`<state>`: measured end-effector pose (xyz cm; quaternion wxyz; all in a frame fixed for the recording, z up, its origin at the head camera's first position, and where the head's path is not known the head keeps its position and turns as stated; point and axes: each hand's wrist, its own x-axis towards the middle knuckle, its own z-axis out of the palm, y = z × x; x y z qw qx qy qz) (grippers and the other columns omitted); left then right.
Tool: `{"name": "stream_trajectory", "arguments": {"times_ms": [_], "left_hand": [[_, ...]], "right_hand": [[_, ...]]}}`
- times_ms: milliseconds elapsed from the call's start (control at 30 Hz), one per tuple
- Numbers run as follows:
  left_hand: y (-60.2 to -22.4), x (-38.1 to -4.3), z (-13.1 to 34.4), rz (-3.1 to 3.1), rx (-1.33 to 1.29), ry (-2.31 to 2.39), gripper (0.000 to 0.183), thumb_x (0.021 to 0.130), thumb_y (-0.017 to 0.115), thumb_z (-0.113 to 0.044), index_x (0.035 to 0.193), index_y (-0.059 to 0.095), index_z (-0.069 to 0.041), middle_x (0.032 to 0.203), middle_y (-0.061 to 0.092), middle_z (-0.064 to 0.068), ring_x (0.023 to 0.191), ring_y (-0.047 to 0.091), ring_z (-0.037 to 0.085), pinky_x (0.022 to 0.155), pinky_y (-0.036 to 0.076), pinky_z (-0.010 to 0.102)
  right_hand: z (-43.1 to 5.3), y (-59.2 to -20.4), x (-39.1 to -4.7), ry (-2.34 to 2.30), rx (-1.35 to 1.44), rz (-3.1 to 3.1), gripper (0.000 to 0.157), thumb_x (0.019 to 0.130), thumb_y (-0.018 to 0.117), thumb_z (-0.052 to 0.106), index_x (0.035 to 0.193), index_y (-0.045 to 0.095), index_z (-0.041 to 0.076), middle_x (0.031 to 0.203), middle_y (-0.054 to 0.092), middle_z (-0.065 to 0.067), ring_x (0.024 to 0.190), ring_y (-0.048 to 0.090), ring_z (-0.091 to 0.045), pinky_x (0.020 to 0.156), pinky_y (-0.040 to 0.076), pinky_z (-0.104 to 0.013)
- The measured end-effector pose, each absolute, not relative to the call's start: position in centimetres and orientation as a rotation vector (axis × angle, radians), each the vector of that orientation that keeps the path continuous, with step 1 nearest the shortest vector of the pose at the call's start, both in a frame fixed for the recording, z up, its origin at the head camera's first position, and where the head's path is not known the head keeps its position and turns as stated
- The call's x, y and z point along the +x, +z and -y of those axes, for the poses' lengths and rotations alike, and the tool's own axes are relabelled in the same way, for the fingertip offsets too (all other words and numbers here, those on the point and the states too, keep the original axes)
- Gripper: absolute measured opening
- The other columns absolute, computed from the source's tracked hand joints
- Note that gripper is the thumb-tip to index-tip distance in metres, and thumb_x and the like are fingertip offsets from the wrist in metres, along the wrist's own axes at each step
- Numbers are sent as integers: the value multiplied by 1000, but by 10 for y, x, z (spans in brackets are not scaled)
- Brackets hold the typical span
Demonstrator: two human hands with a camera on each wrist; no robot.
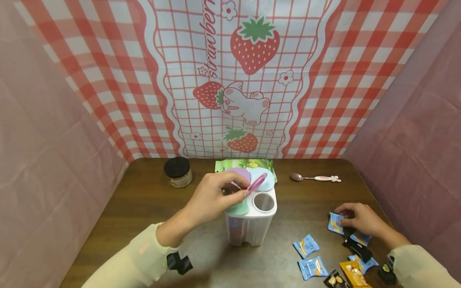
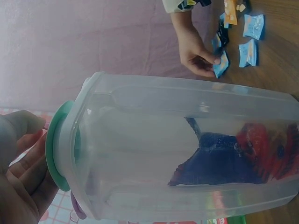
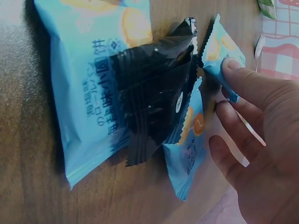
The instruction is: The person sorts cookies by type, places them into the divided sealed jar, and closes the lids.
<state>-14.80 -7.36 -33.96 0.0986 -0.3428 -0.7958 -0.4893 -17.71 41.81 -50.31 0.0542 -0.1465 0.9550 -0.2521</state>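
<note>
My left hand (image 1: 210, 196) pinches a pink round lid (image 1: 257, 182), held tilted above a clear storage container (image 1: 248, 234) with a white top. Beside it, one round opening (image 1: 264, 202) in the top is uncovered. Purple (image 1: 240, 172), light blue (image 1: 266, 181) and green (image 1: 240, 209) lids cover the other parts. Through the wall in the left wrist view, dark blue and red packets (image 2: 219, 161) show low inside. At the right, my right hand (image 1: 361, 219) pinches a small blue snack packet (image 3: 223, 53) between thumb and fingers, close over the table.
Several blue, black and orange snack packets (image 1: 312, 268) lie at the front right of the wooden table (image 1: 151, 224). A black-lidded jar (image 1: 178, 172) stands back left, a spoon (image 1: 317, 178) lies back right, and a green bag (image 1: 223, 164) is behind the container.
</note>
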Motion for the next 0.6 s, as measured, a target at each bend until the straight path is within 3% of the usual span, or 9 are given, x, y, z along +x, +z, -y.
{"name": "stream_trajectory", "arguments": {"times_ms": [300,600], "left_hand": [[-339,-147,73,2376,-1000,-1439,12,89,78,-10,100,77,-13,98,77,-1,81,72,4,72,62,23],[-339,-147,73,2368,-1004,-1457,12,89,78,-10,101,77,-13,98,77,-1,81,73,5,72,62,24]], "right_hand": [[-413,-500,-180,-910,-431,-2854,24,82,86,20,102,77,10,89,74,2,74,61,1,60,52,-23],[-396,-484,-189,-1019,-502,-2926,17,86,84,21,101,79,16,91,76,5,76,65,0,63,55,-24]]}}
